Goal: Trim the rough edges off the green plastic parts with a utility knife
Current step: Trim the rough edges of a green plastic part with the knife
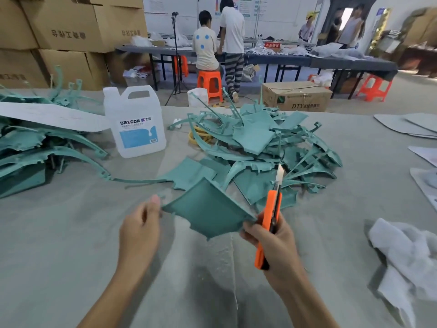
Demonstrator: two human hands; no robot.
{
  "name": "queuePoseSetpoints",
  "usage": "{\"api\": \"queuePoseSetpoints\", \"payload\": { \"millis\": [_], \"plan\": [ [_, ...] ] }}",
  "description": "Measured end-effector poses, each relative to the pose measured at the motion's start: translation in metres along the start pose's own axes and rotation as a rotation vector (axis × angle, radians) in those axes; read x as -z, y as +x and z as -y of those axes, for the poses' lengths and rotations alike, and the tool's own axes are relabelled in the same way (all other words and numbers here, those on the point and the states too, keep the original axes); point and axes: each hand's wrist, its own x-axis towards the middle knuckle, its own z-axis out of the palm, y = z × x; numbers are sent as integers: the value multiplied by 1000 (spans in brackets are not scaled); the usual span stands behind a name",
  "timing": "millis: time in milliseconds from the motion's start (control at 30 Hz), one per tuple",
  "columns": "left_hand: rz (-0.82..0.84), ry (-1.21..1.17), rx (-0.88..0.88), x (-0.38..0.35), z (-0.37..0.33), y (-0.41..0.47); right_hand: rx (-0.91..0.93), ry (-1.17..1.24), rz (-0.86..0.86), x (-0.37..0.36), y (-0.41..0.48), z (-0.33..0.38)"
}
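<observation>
Flat green plastic panel (208,209) is pinched midair by left hand (139,230); orange utility knife (269,223), blade (279,172) out, is gripped by right hand (276,242). Flexing may deflect blade into left hand.

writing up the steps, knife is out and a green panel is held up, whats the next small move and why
Probably tilt the utility knife down so its blade meets the ragged lower edge of the green panel. The left hand pinches its left corner, the right hand grips the knife, and the blade points up, off the plastic.
</observation>
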Motion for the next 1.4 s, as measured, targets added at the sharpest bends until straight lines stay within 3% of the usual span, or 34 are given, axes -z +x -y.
{"api": "queuePoseSetpoints", "payload": {
  "millis": [67,167,233,333,367,500,533,600,733,900,1000,1167,1400],
  "plan": [
    [146,-184,104,-15,-18,-22,35,-9,-22,-11,-12,-11],
    [328,-268,105,-30,-31,-48,15,-1,-33,-22,-23,-19],
    [269,-117,-18,-28,-32,-53,-7,6,-31,-23,-27,-19],
    [-4,259,-332,-6,-39,-40,7,23,43,-9,-27,-13],
    [17,341,-361,3,-44,-32,3,29,75,-5,-26,-9],
    [616,382,-237,31,-62,-14,-22,-20,101,1,-14,-1],
    [696,417,-260,31,-65,-14,-18,-54,88,0,-11,1],
    [677,549,-352,30,-72,-18,5,-157,82,-1,-8,3],
    [469,795,-463,27,-84,-13,-38,-264,124,-1,-19,0],
    [599,1047,-413,1,-73,1,-220,-193,254,-13,-31,-11],
    [625,1058,-398,-9,-67,9,-217,-310,242,-24,-27,-16],
    [687,1036,-314,-8,-73,18,-120,-775,277,-39,-13,-20],
    [705,993,-248,-3,-79,17,-185,-597,279,-55,-19,-28]
  ]
}}
